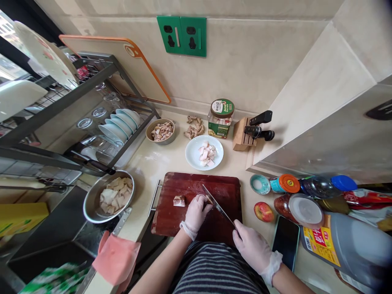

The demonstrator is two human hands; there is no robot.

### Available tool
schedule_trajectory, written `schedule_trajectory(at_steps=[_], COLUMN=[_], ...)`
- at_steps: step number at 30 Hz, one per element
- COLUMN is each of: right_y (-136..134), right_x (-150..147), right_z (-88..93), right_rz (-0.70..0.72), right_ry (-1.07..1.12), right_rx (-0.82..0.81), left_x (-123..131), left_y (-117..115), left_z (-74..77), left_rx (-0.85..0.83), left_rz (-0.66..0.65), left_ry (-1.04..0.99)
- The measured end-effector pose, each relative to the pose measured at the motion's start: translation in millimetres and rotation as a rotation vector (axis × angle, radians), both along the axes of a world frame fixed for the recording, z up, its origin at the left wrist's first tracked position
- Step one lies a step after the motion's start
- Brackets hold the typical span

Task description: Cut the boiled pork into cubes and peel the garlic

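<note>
Pins a meat piece point(209, 199) to the cutting board point(228, 188) with the curled left hand point(196, 212); grips the knife point(218, 205) in the closed right hand point(249, 245), blade just beside that hand. Risks a cut glove or finger should the slick meat slide.

Far wall point(245, 73): pale beige stone-look panels with visible seams, surface clean. A green double socket plate point(181, 36) is mounted on it, upper centre. Right wall point(324, 77): same finish, meeting the far wall at a corner; a glossy grey panel point(337, 134) stands in front of its lower part. Countertop point(147, 163): cream, glossy, running left to right along the far wall. A dark-framed, two-tier metal dish rack point(76, 94) stands on the left. A dark sink point(45, 232) is set in at near left. Light: even and soft, brightest at far left behind the rack; source not confirmed.
</note>
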State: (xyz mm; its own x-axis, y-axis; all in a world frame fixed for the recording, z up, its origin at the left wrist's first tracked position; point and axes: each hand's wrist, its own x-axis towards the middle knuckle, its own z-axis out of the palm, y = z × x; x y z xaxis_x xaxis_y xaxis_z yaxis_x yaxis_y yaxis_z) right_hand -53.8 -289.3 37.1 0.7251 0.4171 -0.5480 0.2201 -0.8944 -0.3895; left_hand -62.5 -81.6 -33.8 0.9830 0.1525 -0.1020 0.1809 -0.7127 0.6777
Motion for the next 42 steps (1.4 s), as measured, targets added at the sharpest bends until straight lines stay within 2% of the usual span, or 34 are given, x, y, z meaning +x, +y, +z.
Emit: schedule_trajectory(at_steps=[10, 16, 20, 29, 37, 40, 42], right_y=[20.0, 39.6, 49.8, 32.7, 20.0, 9.6, 5.1], right_x=[5.7, 8.6, 7.8, -1.9, -14.9, -12.1, -2.0], right_z=[12.5, 1.1, -9.3, -21.3, -19.3, -15.6, -14.3], right_rz=[0.037, 0.048, 0.024, -0.075, -0.122, -0.118, -0.099], right_ry=[0.109, 0.105, 0.087, -0.036, -0.099, -0.246, -0.373], right_rx=[-0.107, -0.096, -0.076, 0.097, 0.112, 0.08, 0.06], left_x=[4.1, 7.7, 7.2, 8.3, 14.5, 9.8, 9.7], left_y=[0.3, 6.2, 8.5, 0.7, -7.5, -0.1, 15.1], left_z=[4.8, 10.2, 9.8, -1.4, -4.4, 0.9, 13.3], left_rx=[-0.003, 0.024, -0.022, 0.006, 0.101, 0.028, -0.025], left_rz=[-0.054, -0.081, -0.096, -0.005, 0.057, 0.065, 0.082], left_ry=[0.018, 0.036, 0.025, -0.019, -0.008, -0.028, -0.121])
